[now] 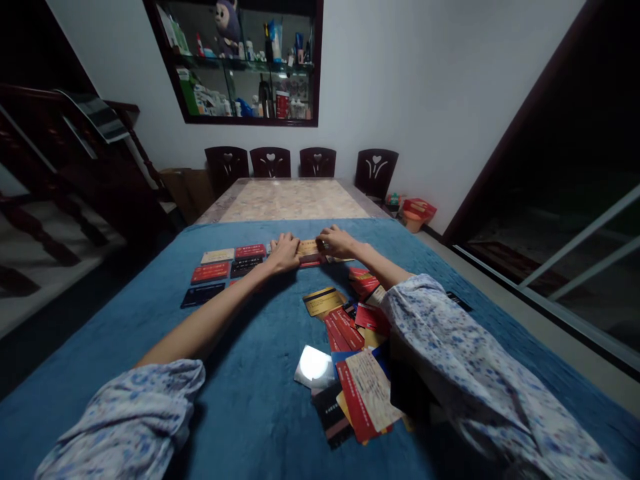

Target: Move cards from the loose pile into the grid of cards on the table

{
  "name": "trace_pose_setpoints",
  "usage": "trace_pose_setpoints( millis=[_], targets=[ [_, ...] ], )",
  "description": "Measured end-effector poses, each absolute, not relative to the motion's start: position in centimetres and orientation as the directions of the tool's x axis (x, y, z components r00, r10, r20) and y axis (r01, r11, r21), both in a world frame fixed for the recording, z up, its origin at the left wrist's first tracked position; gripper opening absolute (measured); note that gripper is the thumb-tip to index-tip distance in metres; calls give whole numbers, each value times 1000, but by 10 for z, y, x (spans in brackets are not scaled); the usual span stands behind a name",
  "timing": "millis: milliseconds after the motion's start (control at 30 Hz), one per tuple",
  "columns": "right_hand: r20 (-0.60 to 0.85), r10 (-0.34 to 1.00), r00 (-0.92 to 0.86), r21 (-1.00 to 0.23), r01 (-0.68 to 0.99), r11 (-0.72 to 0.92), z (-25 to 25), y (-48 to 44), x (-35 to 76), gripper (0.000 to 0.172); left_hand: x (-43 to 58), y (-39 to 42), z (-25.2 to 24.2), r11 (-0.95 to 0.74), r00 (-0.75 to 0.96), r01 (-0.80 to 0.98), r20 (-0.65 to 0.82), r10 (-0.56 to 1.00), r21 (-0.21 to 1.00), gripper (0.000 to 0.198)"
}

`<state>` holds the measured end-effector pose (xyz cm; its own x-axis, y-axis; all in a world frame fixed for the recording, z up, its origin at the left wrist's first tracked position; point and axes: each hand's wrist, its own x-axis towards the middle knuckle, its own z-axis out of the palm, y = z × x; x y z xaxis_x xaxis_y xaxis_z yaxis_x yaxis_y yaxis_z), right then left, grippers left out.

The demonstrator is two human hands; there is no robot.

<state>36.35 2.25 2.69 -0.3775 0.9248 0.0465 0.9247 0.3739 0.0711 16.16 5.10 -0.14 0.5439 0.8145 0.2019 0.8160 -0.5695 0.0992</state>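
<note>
A gold card [309,247] lies at the far side of the blue cloth between my two hands. My right hand [338,241] pinches its right end with curled fingers. At its left end rests my left hand [286,253], fingers apart and bent down on the cards, partly covering them. Just below the gold card a red card [311,261] shows. To the left, cards lie in rows: a pale card [217,256], a red card [210,272], a black card [247,266] and a dark blue card [203,295]. My left forearm hides part of the lower row.
A loose pile of overlapping cards [345,330] spreads beside and under my right forearm. A shiny silver card [314,366] reflects light at its left edge. Blue cloth [250,387] covers the near part of the table [295,197]. Several dark chairs [270,162] stand beyond.
</note>
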Motion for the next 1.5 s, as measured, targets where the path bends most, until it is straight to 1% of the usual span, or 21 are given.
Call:
trace_pose_setpoints(
  millis=[267,367,500,900,1133,1333,1500],
  targets=[
    [67,931,-359,94,931,353,13,47,366,32,167,70,-4,-537,523,841,159,837,63,35],
    [62,928,-367,98,928,360,9,55,368,38,169,77,-7,-537,524,841,144,839,69,35],
    [45,941,-336,92,939,331,4,62,368,43,171,85,-10,-532,522,843,118,845,76,35],
    [14,947,-321,61,946,319,-2,76,369,41,177,97,-7,-509,505,855,66,861,96,28],
    [-15,944,-329,56,943,329,-6,80,370,44,177,103,-10,-508,507,856,37,861,95,28],
    [-23,943,-333,55,941,334,-5,81,370,38,176,104,-8,-499,500,860,22,866,104,27],
    [-13,946,-324,80,943,324,-8,86,370,45,175,107,-6,-499,502,858,5,865,123,30]
  ],
)
